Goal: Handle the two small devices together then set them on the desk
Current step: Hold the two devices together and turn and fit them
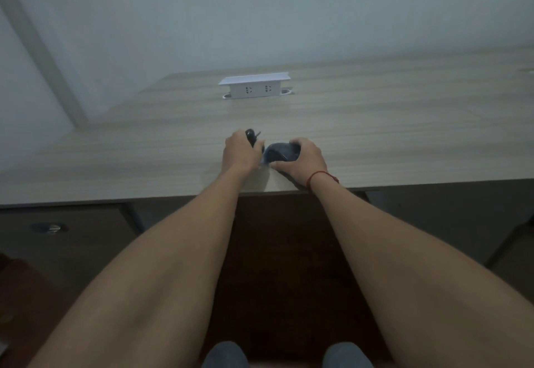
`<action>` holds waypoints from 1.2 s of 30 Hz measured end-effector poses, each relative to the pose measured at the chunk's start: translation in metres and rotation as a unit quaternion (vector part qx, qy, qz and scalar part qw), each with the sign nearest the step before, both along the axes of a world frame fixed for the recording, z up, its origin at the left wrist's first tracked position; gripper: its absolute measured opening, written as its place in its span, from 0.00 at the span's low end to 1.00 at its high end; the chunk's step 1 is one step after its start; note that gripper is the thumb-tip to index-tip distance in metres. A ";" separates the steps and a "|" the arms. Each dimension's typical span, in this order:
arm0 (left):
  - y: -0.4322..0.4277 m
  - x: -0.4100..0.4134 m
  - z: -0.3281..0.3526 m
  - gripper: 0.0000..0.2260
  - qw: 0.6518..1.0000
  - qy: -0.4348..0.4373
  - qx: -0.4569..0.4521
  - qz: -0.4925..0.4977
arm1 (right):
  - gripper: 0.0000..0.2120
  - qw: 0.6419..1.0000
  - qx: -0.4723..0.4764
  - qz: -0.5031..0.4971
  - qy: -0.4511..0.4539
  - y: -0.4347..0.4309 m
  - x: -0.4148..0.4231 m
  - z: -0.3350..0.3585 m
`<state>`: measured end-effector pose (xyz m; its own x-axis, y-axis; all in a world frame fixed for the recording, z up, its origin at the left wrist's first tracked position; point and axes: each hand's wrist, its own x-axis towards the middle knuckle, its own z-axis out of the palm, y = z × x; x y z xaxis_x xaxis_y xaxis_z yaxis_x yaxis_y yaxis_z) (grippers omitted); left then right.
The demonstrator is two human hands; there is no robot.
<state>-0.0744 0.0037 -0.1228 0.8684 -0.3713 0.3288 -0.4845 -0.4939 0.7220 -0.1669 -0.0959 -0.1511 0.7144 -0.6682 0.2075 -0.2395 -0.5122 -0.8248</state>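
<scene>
My left hand (240, 152) grips a small black device (251, 135), whose top end sticks out above my fingers. My right hand (303, 159) is closed around a rounded dark blue-grey device (278, 152), shaped like a mouse. Both hands sit close together just above the wooden desk (375, 136), near its front edge. The two devices are nearly touching; the image is too blurred to tell if they meet. A red string bracelet (320, 176) circles my right wrist.
A white pop-up socket box (254, 87) stands on the desk further back, near the pale wall. Below the desk edge is a dark cabinet front on the left and a dark wooden panel ahead of my knees (286, 356).
</scene>
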 end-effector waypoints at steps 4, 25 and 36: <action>0.002 0.002 0.003 0.14 0.999 0.000 -0.026 -0.032 | 0.32 1.000 0.008 -0.015 -0.003 0.001 -0.001 0.002; 0.021 -0.005 0.009 0.09 0.974 0.171 -0.001 -0.149 | 0.21 0.996 0.066 -0.063 -0.019 -0.003 0.009 0.009; 0.015 0.001 0.016 0.08 0.972 0.190 0.014 -0.140 | 0.21 0.994 0.071 -0.082 -0.023 -0.003 0.005 0.010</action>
<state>-0.0736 0.0185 -0.1071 0.7891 -0.6141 -0.0102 -0.3030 -0.4037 0.8632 -0.1614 -0.0990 -0.1408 0.5862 -0.7993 0.1322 -0.2710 -0.3473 -0.8977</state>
